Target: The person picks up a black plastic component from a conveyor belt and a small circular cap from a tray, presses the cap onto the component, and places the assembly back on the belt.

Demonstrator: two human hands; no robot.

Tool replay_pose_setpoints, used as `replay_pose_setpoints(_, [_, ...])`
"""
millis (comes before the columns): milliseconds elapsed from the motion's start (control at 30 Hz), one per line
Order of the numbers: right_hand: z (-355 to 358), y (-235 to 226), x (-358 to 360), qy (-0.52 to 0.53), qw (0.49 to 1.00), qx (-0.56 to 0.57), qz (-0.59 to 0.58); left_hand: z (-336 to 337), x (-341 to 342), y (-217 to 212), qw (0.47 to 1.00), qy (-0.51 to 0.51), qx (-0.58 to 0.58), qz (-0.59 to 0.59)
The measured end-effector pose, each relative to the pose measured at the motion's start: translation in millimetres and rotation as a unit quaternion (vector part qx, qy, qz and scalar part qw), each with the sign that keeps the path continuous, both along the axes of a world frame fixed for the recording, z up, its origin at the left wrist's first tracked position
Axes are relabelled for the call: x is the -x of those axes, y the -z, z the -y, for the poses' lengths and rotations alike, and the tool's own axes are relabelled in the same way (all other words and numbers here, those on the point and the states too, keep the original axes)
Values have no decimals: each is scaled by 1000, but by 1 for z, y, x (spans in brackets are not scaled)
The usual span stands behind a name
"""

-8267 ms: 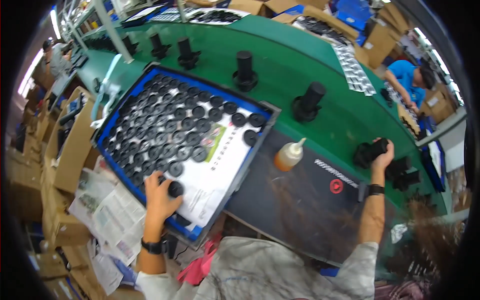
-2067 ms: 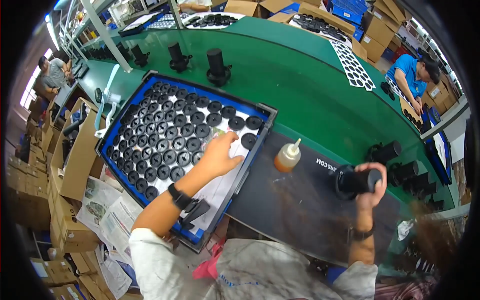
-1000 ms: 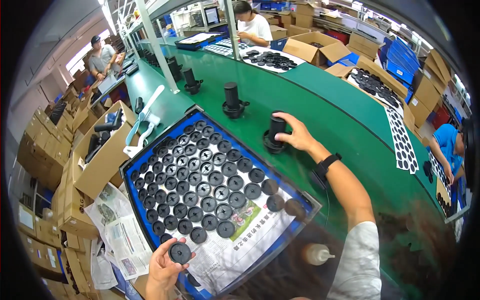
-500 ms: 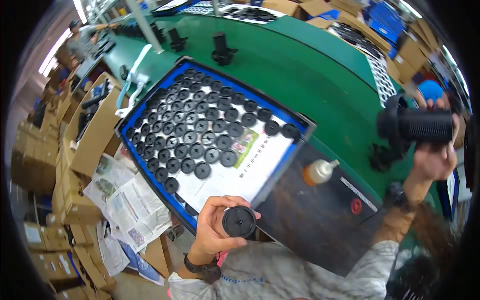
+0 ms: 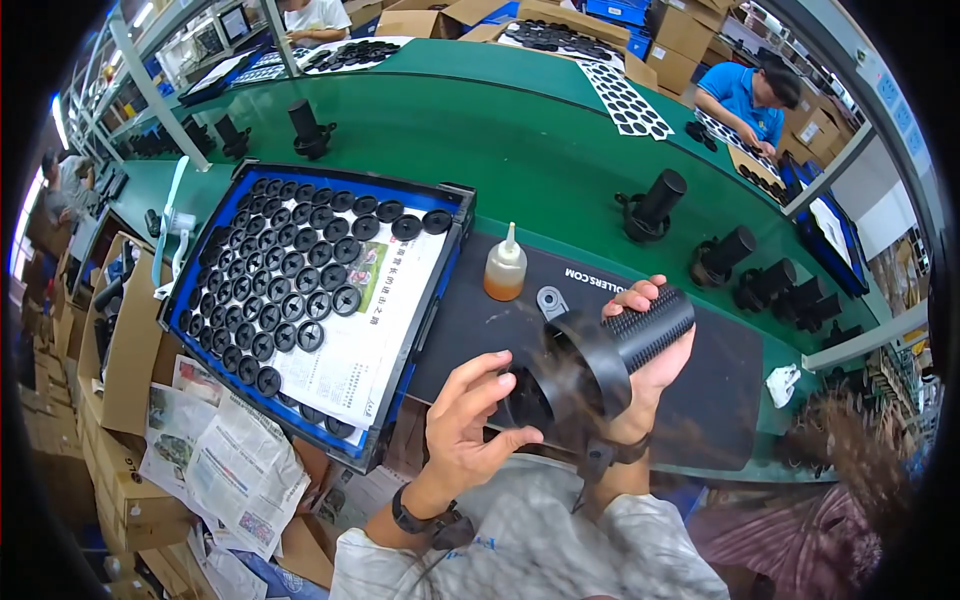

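Observation:
My right hand (image 5: 650, 345) grips a black cylindrical part (image 5: 620, 345) by its ribbed end, with its wide open mouth turned toward me. My left hand (image 5: 470, 420) presses a round black cap (image 5: 525, 400) against that open mouth. Both hands hover over the black mat (image 5: 700, 400) near the table's front edge. A blue tray (image 5: 190, 290) lined with newspaper sits to the left and holds several rows of round black caps (image 5: 290, 280).
A small bottle of amber liquid (image 5: 505, 268) stands on the mat beside the tray. Several finished black cylinders (image 5: 655, 205) stand on the green table (image 5: 500, 130). Cardboard boxes (image 5: 120, 340) and loose newspapers (image 5: 220, 460) lie at left. A person in blue (image 5: 750, 95) works at the far side.
My right hand has brought the black cylinder from the far right to the middle. My left hand has carried the cap up from the table's near edge to the cylinder's open end.

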State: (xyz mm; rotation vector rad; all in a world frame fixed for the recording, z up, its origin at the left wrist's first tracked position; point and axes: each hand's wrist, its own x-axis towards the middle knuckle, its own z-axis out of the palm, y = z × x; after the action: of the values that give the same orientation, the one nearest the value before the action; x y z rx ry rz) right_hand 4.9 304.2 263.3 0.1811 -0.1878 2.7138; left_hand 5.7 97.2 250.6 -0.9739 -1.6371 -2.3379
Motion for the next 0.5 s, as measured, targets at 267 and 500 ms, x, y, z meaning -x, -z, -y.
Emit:
replay_pose_setpoints(267, [-8,5,-4,57,997,-45,12,-8,4,10,998,-17,59,-33])
replay_pose_setpoints(500, [-12,5,-1,72,994,-78,-33,-8,7,7,992,7,124,6])
